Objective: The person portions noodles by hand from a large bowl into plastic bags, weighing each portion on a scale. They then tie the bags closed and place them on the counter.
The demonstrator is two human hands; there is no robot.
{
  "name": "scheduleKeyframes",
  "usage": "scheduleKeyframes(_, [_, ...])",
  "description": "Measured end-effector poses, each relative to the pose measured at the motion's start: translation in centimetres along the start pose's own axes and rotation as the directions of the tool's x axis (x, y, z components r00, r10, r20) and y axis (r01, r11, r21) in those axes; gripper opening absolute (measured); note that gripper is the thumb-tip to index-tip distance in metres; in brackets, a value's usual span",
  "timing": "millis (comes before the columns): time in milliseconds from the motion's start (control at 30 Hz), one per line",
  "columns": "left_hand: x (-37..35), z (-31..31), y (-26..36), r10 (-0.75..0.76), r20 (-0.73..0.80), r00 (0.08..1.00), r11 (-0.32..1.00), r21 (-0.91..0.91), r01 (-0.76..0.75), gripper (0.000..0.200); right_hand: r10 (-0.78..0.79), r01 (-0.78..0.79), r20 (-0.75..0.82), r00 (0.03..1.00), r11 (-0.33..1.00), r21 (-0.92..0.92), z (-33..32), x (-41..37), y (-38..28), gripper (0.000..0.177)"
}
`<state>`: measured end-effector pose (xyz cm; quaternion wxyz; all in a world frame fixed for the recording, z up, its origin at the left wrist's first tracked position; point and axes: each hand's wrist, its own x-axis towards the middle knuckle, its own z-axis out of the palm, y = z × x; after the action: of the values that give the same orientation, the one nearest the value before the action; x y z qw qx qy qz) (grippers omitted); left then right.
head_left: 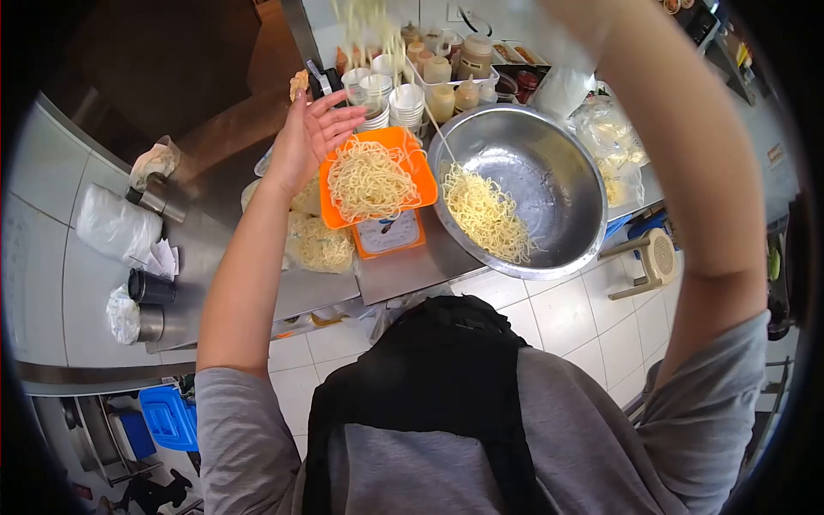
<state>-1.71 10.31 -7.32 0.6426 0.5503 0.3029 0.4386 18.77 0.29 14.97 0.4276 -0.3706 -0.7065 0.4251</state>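
Observation:
My left hand (315, 136) is raised palm up beside an orange square tray (329, 211), its fingers spread and nothing in them. The tray holds a mound of pale noodles (369, 182) and rests above an orange-framed base (390, 236). To its right, a big steel bowl (592, 249) has yellow noodles (489, 219) heaped along its left side. A blurred bunch of noodles (369, 30) hangs at the top edge, and one long strand trails down to the bowl. My right arm reaches up past the top edge; that hand is out of sight.
Stacked paper cups (407, 105) and sauce bottles (442, 99) stand behind the tray. Bagged noodles (322, 245) lie left of it, more plastic bags (614, 142) right of the bowl. A dark tumbler (153, 287) is at far left, a beige stool (657, 257) on the floor.

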Motion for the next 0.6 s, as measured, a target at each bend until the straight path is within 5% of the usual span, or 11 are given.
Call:
scheduleKeyframes(33, [-0.1, -0.5, -0.4, -0.034, -0.014, 0.999, 0.998, -0.052, 0.034, 0.072, 0.116, -0.109, 0.024, 0.993, 0.975, -0.196, 0.1, 1.1, 1.2, 0.02])
scheduleKeyframes(67, [-0.3, -1.1, -1.0, -0.071, -0.028, 0.997, 0.992, -0.105, 0.068, 0.072, 0.269, -0.107, 0.26, 0.928, 0.856, -0.505, -0.6, 1.7, 1.7, 0.019])
scheduleKeyframes(100, [-0.7, -1.0, -1.3, -0.079, -0.033, 0.996, 0.991, -0.107, 0.075, 0.072, 0.273, -0.111, 0.264, 0.925, 0.859, -0.5, 0.0, 2.6, 4.6, 0.019])
scheduleKeyframes(167, [-1.2, -0.3, -1.6, -0.101, -0.199, 0.975, 0.99, 0.077, 0.118, 0.067, 0.177, 0.076, 0.243, 0.954, 0.638, -0.766, 2.9, 3.3, 13.9, 0.028])
scheduleKeyframes(200, [-1.5, -0.3, -1.5, -0.107, -0.203, 0.973, 0.989, 0.079, 0.125, 0.067, 0.179, 0.075, 0.245, 0.953, 0.644, -0.762, 3.6, 3.0, 15.9, 0.028])
scheduleKeyframes(267, [-1.8, -0.3, -1.4, 0.012, -0.142, 0.99, 0.947, 0.318, 0.034, 0.063, 0.079, 0.421, 0.489, 0.869, 0.402, -0.813, 4.0, 2.0, 18.4, 0.027])
scheduleKeyframes(400, [-2.2, -0.9, -1.6, 0.092, -0.082, 0.992, 0.855, 0.518, -0.036, 0.055, -0.103, 0.414, 0.403, 0.909, 0.308, -0.856, 1.2, 0.4, 16.0, 0.026])
scheduleKeyframes(467, [-2.4, -1.1, -2.0, 0.093, -0.071, 0.993, 0.844, 0.535, -0.04, 0.051, -0.212, 0.354, 0.286, 0.934, 0.476, -0.805, -2.3, -0.7, 15.6, 0.026])
scheduleKeyframes(533, [-2.7, -1.2, -2.3, 0.122, -0.053, 0.991, 0.789, 0.611, -0.065, 0.05, -0.111, 0.218, 0.189, 0.976, 0.554, -0.803, -6.8, -1.9, 18.7, 0.026])
scheduleKeyframes(600, [-3.0, -1.5, -2.6, 0.114, -0.042, 0.993, 0.779, 0.624, -0.063, 0.05, 0.012, 0.102, 0.121, 0.993, 0.455, -0.885, -11.2, -4.4, 26.0, 0.022])
